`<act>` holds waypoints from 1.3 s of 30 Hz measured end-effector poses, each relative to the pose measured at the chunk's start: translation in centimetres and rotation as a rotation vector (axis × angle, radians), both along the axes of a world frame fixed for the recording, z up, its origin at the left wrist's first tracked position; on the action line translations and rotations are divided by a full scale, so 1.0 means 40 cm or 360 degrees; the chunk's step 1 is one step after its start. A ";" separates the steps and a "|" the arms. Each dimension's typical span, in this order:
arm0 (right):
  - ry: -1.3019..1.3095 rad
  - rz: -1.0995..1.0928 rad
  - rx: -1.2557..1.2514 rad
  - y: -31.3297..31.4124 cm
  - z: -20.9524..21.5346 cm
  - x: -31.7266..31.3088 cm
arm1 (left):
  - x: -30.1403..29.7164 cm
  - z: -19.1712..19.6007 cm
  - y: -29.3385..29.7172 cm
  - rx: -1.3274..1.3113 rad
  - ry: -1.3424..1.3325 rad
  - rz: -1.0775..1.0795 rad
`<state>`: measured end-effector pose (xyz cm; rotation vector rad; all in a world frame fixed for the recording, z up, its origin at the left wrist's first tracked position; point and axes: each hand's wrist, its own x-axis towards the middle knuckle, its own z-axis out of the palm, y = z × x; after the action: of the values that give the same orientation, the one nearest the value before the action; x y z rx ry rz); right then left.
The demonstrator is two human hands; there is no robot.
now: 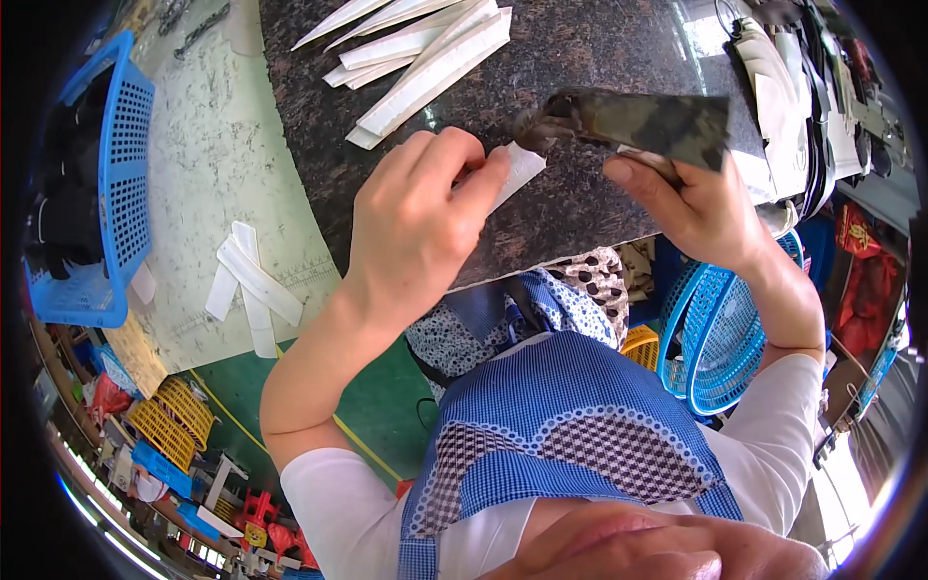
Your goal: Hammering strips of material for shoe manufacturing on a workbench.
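Note:
My left hand (420, 217) rests at the near part of a dark speckled stone slab (580, 213). Its thumb and fingers press together on a white folded strip (523, 174), whose far end pokes out past them. My right hand (701, 208) is wrapped round the handle of a hammer (657, 126). The dark, worn metal head is held above the slab, pointing left toward the strip; whether it touches anything cannot be told. Beyond my left hand lies a loose pile of similar long white strips (440, 72).
Left of the slab, a pale worktop (213, 126) carries a few crossed white strips (253, 280) and a blue plastic basket (126, 174) of dark pieces. White and black pieces (773, 87) hang or lie at the right. Blue round baskets (720, 338) stand below my right arm.

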<state>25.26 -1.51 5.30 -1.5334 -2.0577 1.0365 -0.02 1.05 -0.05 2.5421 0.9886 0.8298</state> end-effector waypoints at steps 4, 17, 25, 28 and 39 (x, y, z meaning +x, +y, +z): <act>0.0012 0.0194 0.0224 0.013 0.008 0.008 | 0.004 0.006 -0.010 0.0120 0.0119 -0.0007; 0.0035 0.0217 0.0082 -0.014 -0.028 -0.003 | -0.037 0.016 -0.025 -0.0258 -0.0028 -0.0045; 0.0047 0.0341 0.0094 -0.018 -0.036 -0.026 | -0.066 0.003 -0.038 -0.0229 -0.0074 -0.0020; 0.0046 0.0143 0.0094 -0.018 -0.068 -0.016 | -0.071 0.032 -0.037 -0.0399 -0.0046 -0.0036; 0.0053 0.0437 0.0072 -0.025 -0.048 -0.056 | -0.110 0.028 -0.078 -0.0413 -0.0050 0.0056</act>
<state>23.02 -2.51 3.38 -1.2263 -2.2967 1.0934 -4.44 -2.06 1.05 2.2921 1.0594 0.6978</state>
